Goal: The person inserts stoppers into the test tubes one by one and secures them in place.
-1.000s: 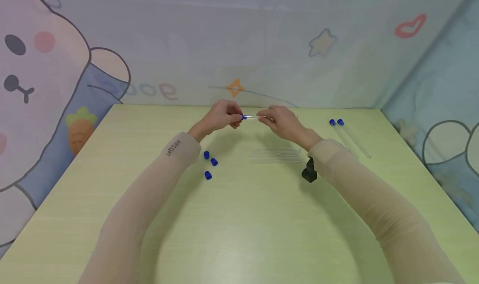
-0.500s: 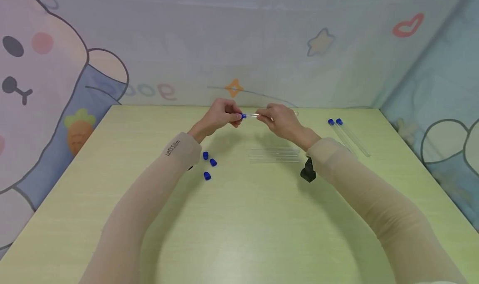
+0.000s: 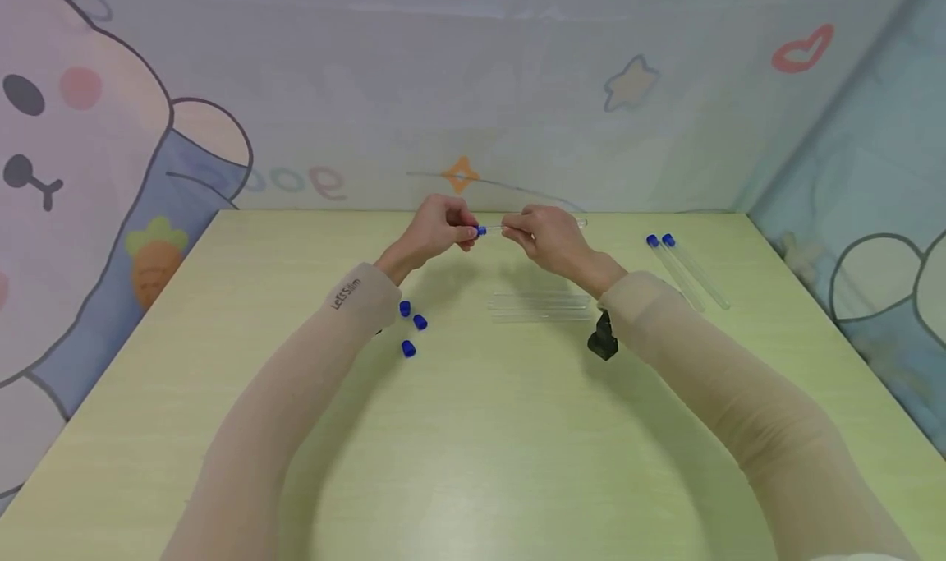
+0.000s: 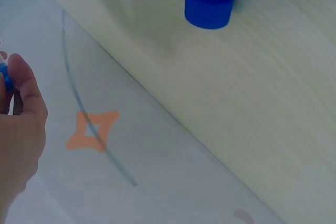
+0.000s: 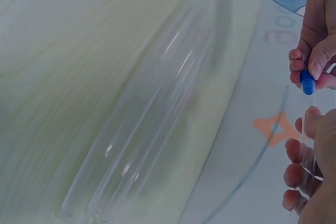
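Above the far part of the table, my left hand (image 3: 438, 226) pinches a blue cap (image 3: 481, 231) between thumb and fingers. The cap sits at the mouth of a clear test tube (image 5: 308, 153), which my right hand (image 3: 550, 234) holds with its fingers curled round it. The tube lies roughly level, its rounded end (image 3: 582, 223) showing beyond the right hand. In the right wrist view both hands are close together, with the blue cap between the left thumb and fingers. Part of the tube is hidden by the right hand.
Several clear tubes (image 3: 539, 307) lie side by side below the hands. Three loose blue caps, such as this cap (image 3: 409, 348), rest left of them. Two capped tubes (image 3: 698, 273) lie at the right. A black wrist camera (image 3: 603, 339) hangs under the right sleeve.
My right hand has shifted slightly left along the tube, and more of the tube's rounded end shows past it. The left hand stays at the cap.
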The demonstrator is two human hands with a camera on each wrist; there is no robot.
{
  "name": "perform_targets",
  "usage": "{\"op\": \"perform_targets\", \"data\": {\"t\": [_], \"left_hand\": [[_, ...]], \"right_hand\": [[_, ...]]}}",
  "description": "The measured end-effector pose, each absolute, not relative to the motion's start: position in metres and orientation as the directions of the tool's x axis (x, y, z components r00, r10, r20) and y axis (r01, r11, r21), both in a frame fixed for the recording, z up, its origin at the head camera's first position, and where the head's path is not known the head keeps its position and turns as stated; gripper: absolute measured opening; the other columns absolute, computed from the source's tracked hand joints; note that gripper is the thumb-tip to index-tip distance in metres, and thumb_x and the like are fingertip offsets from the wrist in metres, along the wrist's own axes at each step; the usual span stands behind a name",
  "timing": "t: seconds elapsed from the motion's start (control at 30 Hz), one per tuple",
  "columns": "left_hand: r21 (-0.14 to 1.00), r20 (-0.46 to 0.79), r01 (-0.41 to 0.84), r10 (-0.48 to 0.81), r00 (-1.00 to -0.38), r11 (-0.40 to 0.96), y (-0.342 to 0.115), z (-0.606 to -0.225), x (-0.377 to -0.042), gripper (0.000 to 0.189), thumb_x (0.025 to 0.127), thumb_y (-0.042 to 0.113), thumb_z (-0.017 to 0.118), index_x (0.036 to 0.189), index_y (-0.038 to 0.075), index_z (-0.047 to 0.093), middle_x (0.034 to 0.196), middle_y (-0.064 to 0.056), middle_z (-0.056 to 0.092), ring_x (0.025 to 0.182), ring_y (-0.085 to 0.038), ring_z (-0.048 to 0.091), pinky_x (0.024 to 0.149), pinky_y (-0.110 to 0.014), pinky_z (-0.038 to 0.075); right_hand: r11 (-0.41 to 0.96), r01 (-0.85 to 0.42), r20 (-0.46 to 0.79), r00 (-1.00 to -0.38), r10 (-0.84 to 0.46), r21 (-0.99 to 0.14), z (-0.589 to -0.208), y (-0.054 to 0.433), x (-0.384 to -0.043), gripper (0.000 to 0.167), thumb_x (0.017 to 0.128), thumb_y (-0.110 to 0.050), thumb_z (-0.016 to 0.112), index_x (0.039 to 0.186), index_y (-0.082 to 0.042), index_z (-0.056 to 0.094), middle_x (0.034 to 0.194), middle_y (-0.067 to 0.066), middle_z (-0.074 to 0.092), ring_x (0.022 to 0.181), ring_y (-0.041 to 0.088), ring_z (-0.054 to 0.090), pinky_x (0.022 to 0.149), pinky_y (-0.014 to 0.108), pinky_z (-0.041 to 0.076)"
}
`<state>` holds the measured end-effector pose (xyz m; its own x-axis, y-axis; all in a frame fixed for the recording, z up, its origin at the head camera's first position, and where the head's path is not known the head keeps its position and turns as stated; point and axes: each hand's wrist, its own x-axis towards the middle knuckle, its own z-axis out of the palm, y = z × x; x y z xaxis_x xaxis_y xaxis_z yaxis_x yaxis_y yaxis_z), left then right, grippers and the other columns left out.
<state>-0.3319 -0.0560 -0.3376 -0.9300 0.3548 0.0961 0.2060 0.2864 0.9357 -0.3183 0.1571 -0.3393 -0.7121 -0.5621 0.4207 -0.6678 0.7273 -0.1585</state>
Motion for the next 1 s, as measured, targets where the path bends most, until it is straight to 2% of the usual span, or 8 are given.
{"op": "perform_targets", "data": {"t": [0.17,0.37,0.53,0.63,0.73,0.83,1.0], "left_hand": [[0.931,0.098,0.216,0.367,-0.925,0.295,-0.056,-0.339,-0.33,0.006,0.091,-0.002,0.061,0.091,-0.008,0.063,0.082,-0.013,0.067,0.077,-0.032,0.066,0.071,-0.032,0.058],[0.916,0.113,0.241,0.371,-0.922,0.32,-0.055,-0.34,-0.33,0.006,0.092,-0.002,0.06,0.095,-0.007,0.062,0.086,-0.013,0.066,0.073,-0.021,0.064,0.077,-0.036,0.058],[0.893,0.132,0.281,0.391,-0.911,0.353,-0.057,-0.342,-0.331,0.01,0.091,-0.003,0.059,0.101,-0.006,0.061,0.095,-0.018,0.066,0.085,-0.033,0.066,0.077,-0.034,0.057],[0.875,0.134,0.297,0.399,-0.907,0.382,-0.06,-0.343,-0.332,0.014,0.092,-0.002,0.059,0.106,-0.005,0.061,0.099,-0.019,0.066,0.087,-0.034,0.066,0.075,-0.03,0.057],[0.861,0.128,0.299,0.392,-0.911,0.412,-0.064,-0.343,-0.332,0.017,0.092,-0.001,0.06,0.109,-0.003,0.061,0.101,-0.02,0.067,0.083,-0.026,0.066,0.074,-0.029,0.057],[0.854,0.125,0.293,0.378,-0.917,0.429,-0.068,-0.343,-0.334,0.019,0.091,-0.002,0.059,0.11,-0.003,0.06,0.102,-0.023,0.067,0.08,-0.021,0.066,0.077,-0.036,0.057],[0.842,0.117,0.293,0.376,-0.919,0.453,-0.075,-0.342,-0.334,0.018,0.09,-0.003,0.059,0.108,-0.004,0.06,0.101,-0.025,0.066,0.085,-0.029,0.065,0.081,-0.045,0.056]], "right_hand": [[0.738,-0.654,0.393,-0.73,-0.559,-0.167,-0.341,0.158,-0.318,0.018,0.097,-0.023,0.058,0.098,-0.01,0.07,0.071,0.011,0.059,0.062,0.026,0.054,0.054,0.033,0.04],[0.731,-0.651,0.362,-0.744,-0.562,-0.203,-0.341,0.16,-0.321,0.02,0.098,-0.023,0.056,0.1,-0.008,0.069,0.072,0.01,0.058,0.063,0.025,0.052,0.054,0.031,0.037],[0.727,-0.645,0.341,-0.755,-0.56,-0.236,-0.341,0.16,-0.322,0.019,0.1,-0.022,0.052,0.093,-0.01,0.065,0.069,0.008,0.052,0.062,0.023,0.047,0.055,0.029,0.032],[0.724,-0.641,0.326,-0.762,-0.56,-0.254,-0.341,0.16,-0.322,0.02,0.1,-0.021,0.051,0.095,-0.009,0.067,0.07,0.01,0.055,0.063,0.023,0.048,0.057,0.031,0.035],[0.731,-0.626,0.306,-0.776,-0.551,-0.27,-0.34,0.162,-0.323,0.023,0.1,-0.019,0.052,0.105,-0.005,0.069,0.079,0.014,0.063,0.069,0.026,0.056,0.063,0.035,0.043],[0.749,-0.598,0.279,-0.799,-0.533,-0.284,-0.34,0.165,-0.326,0.028,0.1,-0.016,0.051,0.118,0.0,0.066,0.093,0.018,0.068,0.079,0.03,0.062,0.072,0.041,0.049],[0.785,-0.543,0.236,-0.839,-0.491,-0.297,-0.339,0.174,-0.331,0.031,0.1,-0.011,0.05,0.126,0.003,0.06,0.11,0.022,0.067,0.098,0.034,0.063,0.09,0.046,0.049]]}}
